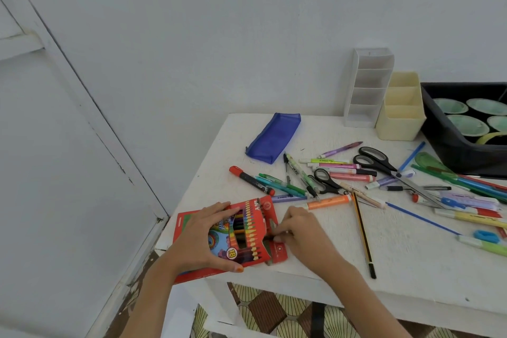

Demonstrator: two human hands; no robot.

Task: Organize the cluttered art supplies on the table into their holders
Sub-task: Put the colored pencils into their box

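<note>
Red cardboard pencil box (260, 211) lies at the near-left corner of the white table (411, 269) — left hand (200, 239) spans it, thumb and fingers curled round its edges. Right hand (301, 230) pinches the open flap end, fingers bent.

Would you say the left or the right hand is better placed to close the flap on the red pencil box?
Right, probably. The right hand pinches at the open flap, while the left hand grips the red pencil box, steadying it.
</note>
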